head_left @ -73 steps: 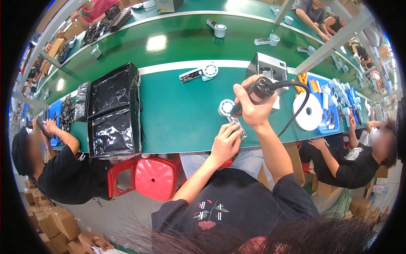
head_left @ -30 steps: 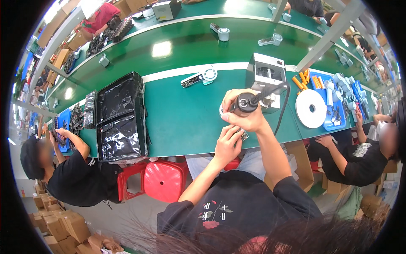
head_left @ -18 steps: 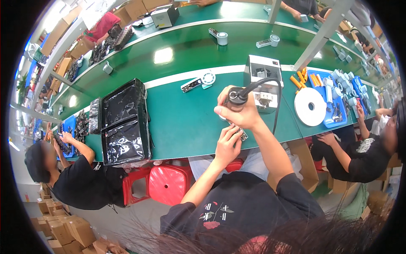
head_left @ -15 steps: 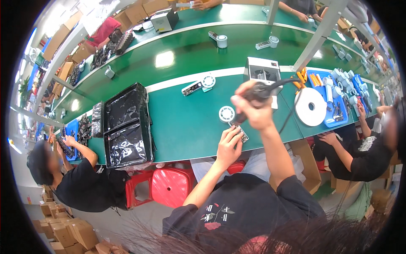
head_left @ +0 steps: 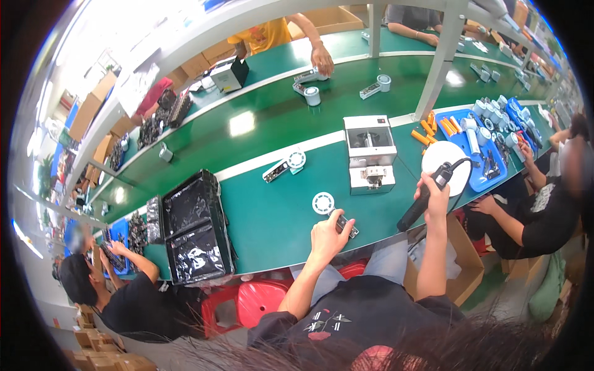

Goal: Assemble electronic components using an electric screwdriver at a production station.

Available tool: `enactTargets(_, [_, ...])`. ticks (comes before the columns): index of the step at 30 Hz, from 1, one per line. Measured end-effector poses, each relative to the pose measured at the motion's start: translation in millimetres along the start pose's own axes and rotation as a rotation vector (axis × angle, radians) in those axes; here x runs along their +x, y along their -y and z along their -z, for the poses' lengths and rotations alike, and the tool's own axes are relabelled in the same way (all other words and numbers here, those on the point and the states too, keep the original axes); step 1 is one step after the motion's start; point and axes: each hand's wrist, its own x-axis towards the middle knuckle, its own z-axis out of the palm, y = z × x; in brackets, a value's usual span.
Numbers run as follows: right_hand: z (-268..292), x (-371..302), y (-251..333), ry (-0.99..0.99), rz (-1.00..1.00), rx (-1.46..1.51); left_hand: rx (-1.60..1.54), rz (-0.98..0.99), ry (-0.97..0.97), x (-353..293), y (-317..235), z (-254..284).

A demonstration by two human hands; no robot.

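Observation:
My left hand [head_left: 328,240] is closed on the handle of an opened handheld fan [head_left: 323,203], its round white slotted head pointing away from me on the green bench. The fingers cover part of the dark handle. In my right hand [head_left: 437,198] is a black electric screwdriver [head_left: 414,209], its cable looping up and back on the right. The tool is tilted, its lower end toward the bench's front edge, apart from the fan. Beyond and to the right of the fan stands a boxy screw feeder [head_left: 370,154]. Another opened fan [head_left: 286,166] lies farther left.
A black plastic-lined tray [head_left: 197,227] sits left. On the right are a white disc [head_left: 435,162], orange cylinders [head_left: 424,133] and a blue tray [head_left: 484,180] of fan parts. Across the bench, a person's hand [head_left: 322,60] touches a fan on the green belt. Co-workers sit on both sides.
My right hand has swung right and down with the screwdriver, away from the fan. My left hand stays on its handle. A person's hand has reached in across the bench.

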Motion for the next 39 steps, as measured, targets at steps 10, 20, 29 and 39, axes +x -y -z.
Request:
enactTargets(10, [55,-6,-7,0.269,-0.082,-0.597,-0.078,-0.180,-0.110,99,18,116])
enactTargets(20, [63,-8,-54,0.204,-0.112,-0.515,0.440,-0.083,-0.133,290,146,133])
enactTargets(29, [67,-11,-55,0.210,-0.109,-0.507,0.409,0.022,-0.097,363,237,105])
enactTargets(39, [60,-6,-50,0.224,-0.169,-0.517,0.019,-0.189,-0.526,270,158,129])
